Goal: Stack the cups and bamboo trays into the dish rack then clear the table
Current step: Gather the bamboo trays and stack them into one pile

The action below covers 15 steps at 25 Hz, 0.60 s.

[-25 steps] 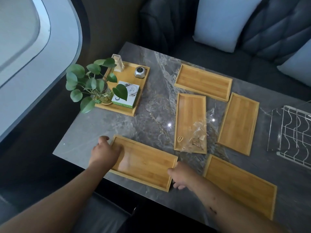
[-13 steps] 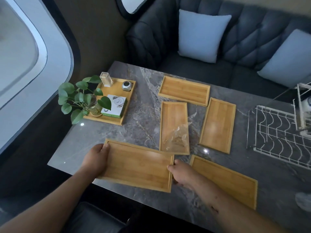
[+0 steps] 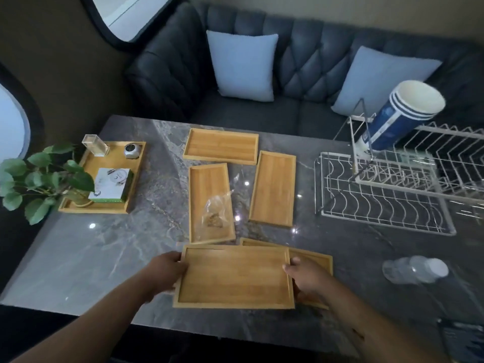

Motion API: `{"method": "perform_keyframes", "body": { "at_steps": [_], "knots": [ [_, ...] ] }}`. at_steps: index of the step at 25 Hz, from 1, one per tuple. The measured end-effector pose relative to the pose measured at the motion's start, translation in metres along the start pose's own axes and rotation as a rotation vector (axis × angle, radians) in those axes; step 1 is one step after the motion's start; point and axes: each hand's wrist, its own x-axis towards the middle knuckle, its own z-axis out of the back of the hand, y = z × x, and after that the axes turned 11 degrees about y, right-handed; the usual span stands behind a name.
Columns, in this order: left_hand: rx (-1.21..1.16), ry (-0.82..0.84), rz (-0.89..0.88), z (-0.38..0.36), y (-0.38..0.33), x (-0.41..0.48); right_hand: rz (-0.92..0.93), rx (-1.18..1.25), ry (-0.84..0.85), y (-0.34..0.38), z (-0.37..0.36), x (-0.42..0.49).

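A grey marble counter point(image 3: 110, 247) fills the frame; at lower centre, the left hand point(image 3: 163, 273) and right hand point(image 3: 305, 277) grip a bamboo tray point(image 3: 234, 276) by its short ends, overlapping another tray point(image 3: 318, 260); further up right, stacked paper cups point(image 3: 398, 113) lean in the wire dish rack point(image 3: 387, 195)

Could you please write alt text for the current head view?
Left hand and right hand hold a bamboo tray above another tray on a grey table; a white dish rack with stacked cups stands right.
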Motion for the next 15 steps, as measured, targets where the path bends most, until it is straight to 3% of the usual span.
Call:
{"method": "perform_keyframes", "body": {
  "at_steps": [2,7,15],
  "knots": [
    [0.044,0.048,-0.024,-0.026,-0.014,0.009,-0.024,0.021,-0.058,-0.031,0.010,0.000],
    [0.141,-0.098,-0.126,-0.083,-0.042,0.041,-0.084,0.119,-0.162,-0.089,0.034,0.006],
    [0.351,-0.202,-0.124,-0.120,-0.053,0.080,-0.119,0.040,-0.301,-0.116,0.048,0.018]
  ]
}}
